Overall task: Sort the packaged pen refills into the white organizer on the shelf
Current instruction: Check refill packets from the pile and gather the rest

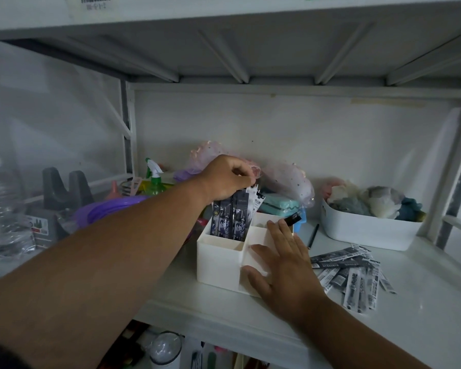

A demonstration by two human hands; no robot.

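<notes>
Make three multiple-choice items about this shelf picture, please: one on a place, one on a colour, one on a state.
1. Where do the loose refill packs lie?
A. On the shelf, right of the white organizer
B. Inside the white bin
C. On the upper shelf

2. What colour is the spray bottle body?
A. Red
B. Green
C. Black

3. What is the left hand doing?
A. Resting flat on the shelf
B. Hanging idle
C. Gripping the tops of the upright packs in the organizer

Answers: 1 A, the packs are fanned out on the shelf beside the right hand. 2 B, its body looks green. 3 C, its fingers curl over the pack tops.
</notes>
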